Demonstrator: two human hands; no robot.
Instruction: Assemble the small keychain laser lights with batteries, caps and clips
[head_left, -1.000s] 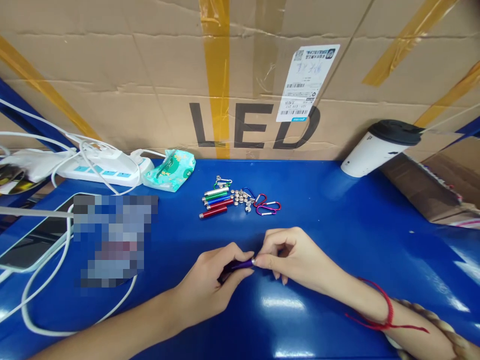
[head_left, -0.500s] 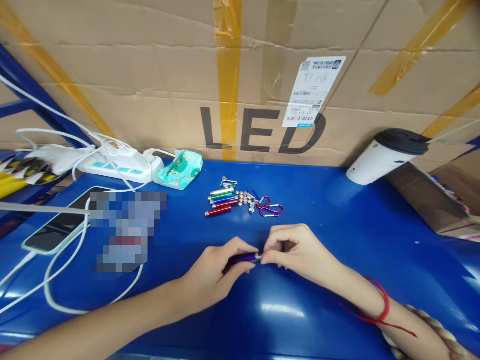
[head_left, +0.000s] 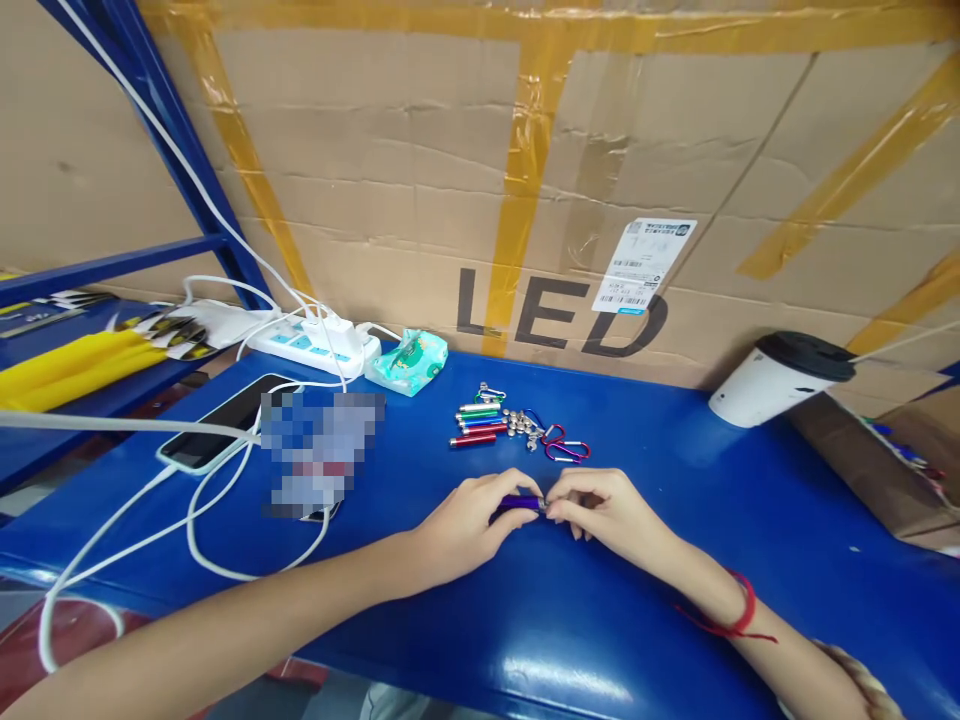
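The view has swung since 0.5 seconds ago, so more of the left side shows, yet the 2 hands stay joined at one small thing. The left hand (head_left: pixel 472 515) grips a purple tube (head_left: pixel 517 503) between thumb and fingers, above the front half of the desk (head_left: pixel 622 640); the right hand (head_left: pixel 619 510) pinches at the tube's silver end (head_left: pixel 542 506) — so the work at that end seems to be under way. Fingers cover much of the tube, and I cannot tell whether the end is seated or loose.

Around them, from the left: yellow packets (head_left: pixel 82 365) on a shelf, then a phone (head_left: pixel 225 424) lying among white cables (head_left: pixel 112 424), a blurred-out patch just beside it, and a white power strip (head_left: pixel 300 346) behind. A cable loop runs close to the left forearm and could catch a sleeve or wrist. Next comes a green tissue pack (head_left: pixel 414 362), then 5 tubes (head_left: pixel 484 429) side by side beyond the hands, small silver caps (head_left: pixel 513 424) just right of them, and carabiner clips, a purple clip (head_left: pixel 568 459) nearest. Well apart at the right stands a white cup (head_left: pixel 780 382) with a black lid — a large cardboard box (head_left: pixel 420 200) marked LED closes off the back
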